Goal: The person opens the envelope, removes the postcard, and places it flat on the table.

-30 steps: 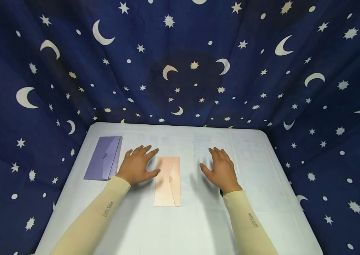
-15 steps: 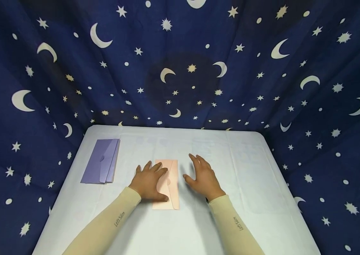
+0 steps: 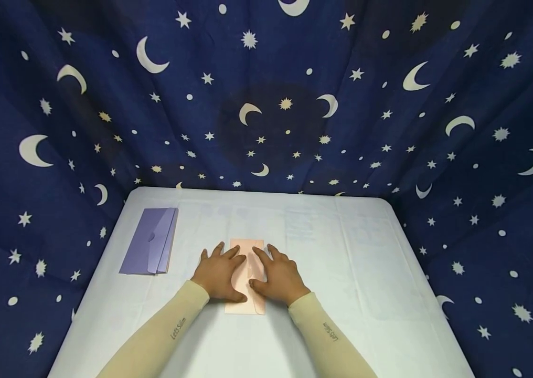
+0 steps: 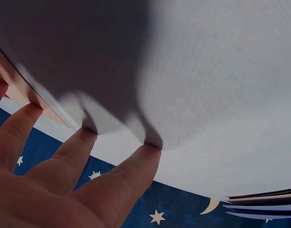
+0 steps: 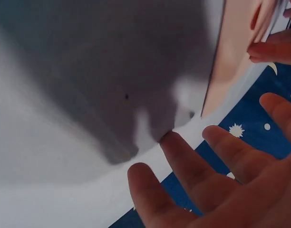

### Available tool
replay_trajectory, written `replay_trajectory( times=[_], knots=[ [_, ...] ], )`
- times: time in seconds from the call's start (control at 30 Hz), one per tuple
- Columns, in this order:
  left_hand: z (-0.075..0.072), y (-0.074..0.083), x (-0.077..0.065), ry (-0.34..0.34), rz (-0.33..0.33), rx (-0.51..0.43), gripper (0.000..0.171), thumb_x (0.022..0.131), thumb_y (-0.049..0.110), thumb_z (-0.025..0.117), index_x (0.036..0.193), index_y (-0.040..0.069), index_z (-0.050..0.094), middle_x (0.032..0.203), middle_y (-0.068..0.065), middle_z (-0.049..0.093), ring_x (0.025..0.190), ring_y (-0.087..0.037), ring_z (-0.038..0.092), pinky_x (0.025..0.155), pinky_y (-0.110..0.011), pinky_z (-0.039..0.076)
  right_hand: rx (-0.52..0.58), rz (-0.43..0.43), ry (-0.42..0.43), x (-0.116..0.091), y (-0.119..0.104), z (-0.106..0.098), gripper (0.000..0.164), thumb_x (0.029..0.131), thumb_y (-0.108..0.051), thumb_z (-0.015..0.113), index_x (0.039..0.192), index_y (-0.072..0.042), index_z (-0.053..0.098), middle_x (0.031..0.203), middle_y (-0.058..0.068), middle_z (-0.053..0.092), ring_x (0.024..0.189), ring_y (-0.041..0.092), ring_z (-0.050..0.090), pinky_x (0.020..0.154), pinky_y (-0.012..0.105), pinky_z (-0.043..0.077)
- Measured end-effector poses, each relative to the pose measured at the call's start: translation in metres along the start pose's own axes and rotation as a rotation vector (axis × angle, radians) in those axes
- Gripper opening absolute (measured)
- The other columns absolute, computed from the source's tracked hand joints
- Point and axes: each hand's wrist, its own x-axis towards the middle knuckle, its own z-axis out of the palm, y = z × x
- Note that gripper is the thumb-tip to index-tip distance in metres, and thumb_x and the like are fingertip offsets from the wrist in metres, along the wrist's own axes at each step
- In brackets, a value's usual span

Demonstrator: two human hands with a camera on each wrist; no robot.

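Observation:
A peach envelope [image 3: 242, 278] lies flat and upright on the white table, its pointed flap toward the right. My left hand [image 3: 217, 275] rests on its left side, fingers spread, with thumb and index finger over the paper. In the left wrist view, two other fingertips of the left hand [image 4: 88, 166] touch the cloth beside the envelope [image 4: 14, 78]. From the right, my right hand [image 3: 281, 278] reaches over the flap side, thumb and index finger above the paper. The right wrist view shows the remaining fingers of the right hand [image 5: 207, 175] spread beside the envelope's edge [image 5: 236, 42].
To the left, a small stack of envelopes [image 3: 146, 241] with a purple one on top lies on the table. White cloth covers the table [image 3: 365, 273]. A dark blue curtain [image 3: 177, 121] with moons and stars surrounds the back and sides.
My left hand has come down and right onto the peach envelope. The right hand has moved left to the envelope's flap side. The envelope has stayed in place.

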Motion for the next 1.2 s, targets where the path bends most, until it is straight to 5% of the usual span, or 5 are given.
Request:
replay_trajectory(
  times=[1.2],
  knots=[
    [0.012,-0.001,0.000,0.030,-0.004,0.001,0.121,0.046,0.100,0.055,0.147,0.034,0.048,0.158,0.003,0.034,0.142,-0.046,0.027,0.096,-0.080,0.025,-0.146,0.030,-0.019,0.006,-0.008,0.010,0.077,0.075,-0.071,0.067,0.143,-0.039,0.053,0.146,0.011,0.045,0.117,0.037,0.046,0.082,0.061,0.042]
  ],
)
